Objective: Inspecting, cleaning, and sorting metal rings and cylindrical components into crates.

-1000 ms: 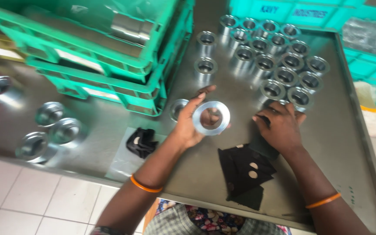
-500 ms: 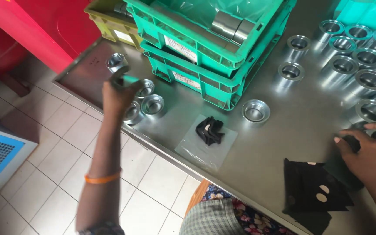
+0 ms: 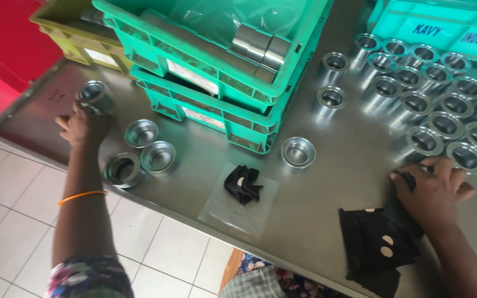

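1 shiny flanged steel cup (image 3: pixel 94 95) was grasped by the left hand (image 3: pixel 84 126) at the frame's left, on the steel table (image 3: pixel 316 187). The right hand (image 3: pixel 432 190), lower right, was pinching a small black piece (image 3: pixel 409 180).

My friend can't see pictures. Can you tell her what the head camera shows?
A person's left hand sets a shiny metal cup at the far left of a steel table, while the right hand rests beside rows of matching cups. Stacked green crates stand between them, and a black cloth lies near the right hand.
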